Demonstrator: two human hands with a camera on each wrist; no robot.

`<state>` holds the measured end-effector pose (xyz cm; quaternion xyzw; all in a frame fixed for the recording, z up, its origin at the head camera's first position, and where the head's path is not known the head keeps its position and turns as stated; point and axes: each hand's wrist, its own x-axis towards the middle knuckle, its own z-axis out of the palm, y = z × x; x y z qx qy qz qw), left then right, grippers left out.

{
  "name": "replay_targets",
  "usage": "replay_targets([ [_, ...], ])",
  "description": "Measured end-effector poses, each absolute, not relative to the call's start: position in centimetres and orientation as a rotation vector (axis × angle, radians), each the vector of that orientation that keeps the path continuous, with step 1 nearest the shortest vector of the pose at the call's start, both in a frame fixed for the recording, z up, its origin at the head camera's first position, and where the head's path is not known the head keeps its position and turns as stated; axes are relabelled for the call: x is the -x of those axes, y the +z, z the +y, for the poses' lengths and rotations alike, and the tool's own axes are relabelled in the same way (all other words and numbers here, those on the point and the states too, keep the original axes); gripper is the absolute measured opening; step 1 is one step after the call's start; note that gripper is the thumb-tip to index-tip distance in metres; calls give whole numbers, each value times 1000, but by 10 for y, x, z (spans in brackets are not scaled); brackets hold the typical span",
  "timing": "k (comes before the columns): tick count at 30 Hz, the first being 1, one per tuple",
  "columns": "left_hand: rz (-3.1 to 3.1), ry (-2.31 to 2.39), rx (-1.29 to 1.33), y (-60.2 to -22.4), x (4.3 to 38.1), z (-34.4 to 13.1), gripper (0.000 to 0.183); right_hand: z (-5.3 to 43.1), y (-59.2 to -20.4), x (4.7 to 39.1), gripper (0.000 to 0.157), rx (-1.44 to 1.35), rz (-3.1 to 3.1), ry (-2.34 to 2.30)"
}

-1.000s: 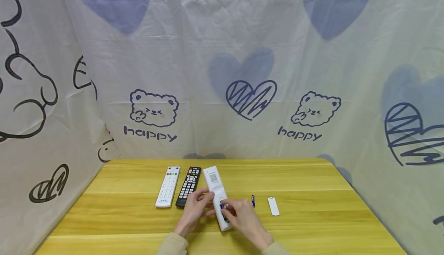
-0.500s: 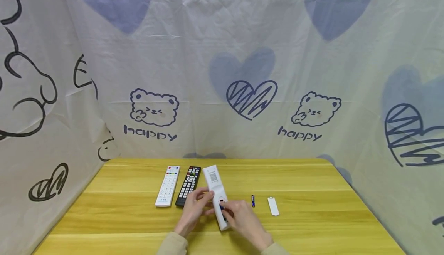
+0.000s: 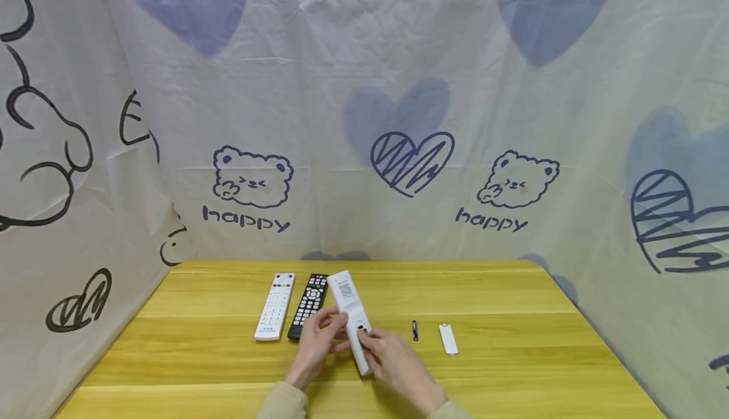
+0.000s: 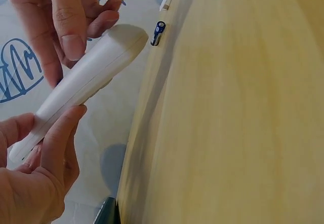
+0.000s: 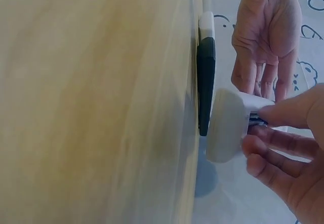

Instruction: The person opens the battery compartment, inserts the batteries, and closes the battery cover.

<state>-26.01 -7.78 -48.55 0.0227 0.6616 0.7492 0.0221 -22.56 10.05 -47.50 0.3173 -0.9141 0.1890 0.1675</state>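
My left hand grips a white remote control by its side, fingers and thumb around the edge. The remote is back side up, raised off the table and tilted, with its battery compartment uncovered. My right hand is at that compartment. In the right wrist view, its thumb and a finger pinch a dark battery at the opening; most of the battery is hidden. A second, blue battery lies on the table to the right. Farther right lies the white battery cover.
To the left of the hands, a white remote and a black remote lie buttons up, the black one close to my left hand. The wooden table ends at a patterned cloth behind it.
The held remote has shifted slightly left and tilted more. My right hand's fingers have moved a little left and up along with it, covering more of the compartment. The left hand keeps its grip.
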Motion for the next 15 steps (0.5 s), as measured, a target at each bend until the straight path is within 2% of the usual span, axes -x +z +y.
replay_targets([
  [15, 2074, 2392, 13, -487, 262, -80, 43, 102, -474, 219, 57, -963, -2740, 416],
])
